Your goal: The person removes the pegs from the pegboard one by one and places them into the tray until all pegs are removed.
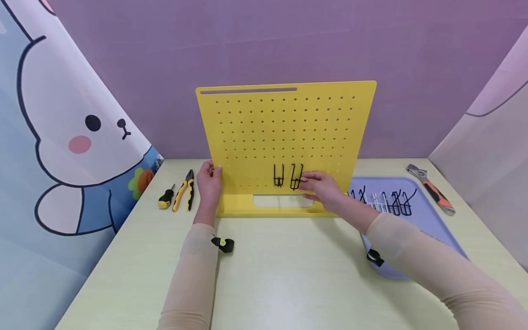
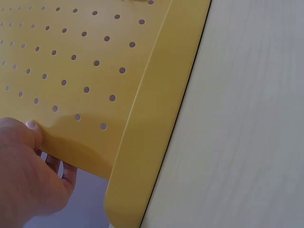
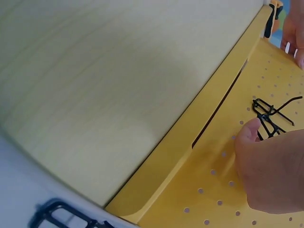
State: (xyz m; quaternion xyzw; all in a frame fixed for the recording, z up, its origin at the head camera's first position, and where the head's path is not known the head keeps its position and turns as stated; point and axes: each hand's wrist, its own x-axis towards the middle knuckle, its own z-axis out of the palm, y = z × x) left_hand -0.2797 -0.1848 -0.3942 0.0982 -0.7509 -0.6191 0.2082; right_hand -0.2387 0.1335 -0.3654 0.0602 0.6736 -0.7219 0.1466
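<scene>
A yellow pegboard (image 1: 247, 160) stands upright on its yellow base. My left hand (image 1: 209, 185) grips its left edge, thumb on the front face and fingers behind, as the left wrist view also shows. Low on the board hangs a black wire hook (image 1: 278, 182). Just right of it, a second black wire hook (image 1: 294, 184) sits slightly tilted against the board. My right hand (image 1: 323, 189) pinches this second hook between thumb and fingers. In the right wrist view the hand hides part of the held hook's wire; whether its ends are in the holes I cannot tell.
At the right lies a lilac tray (image 1: 429, 233) with several black and white wire hooks (image 1: 396, 202). Beyond it rests an adjustable wrench (image 1: 433, 190). Left of the board are pliers (image 1: 183, 191) and a stubby screwdriver (image 1: 166, 198). A purple backdrop rises behind the table.
</scene>
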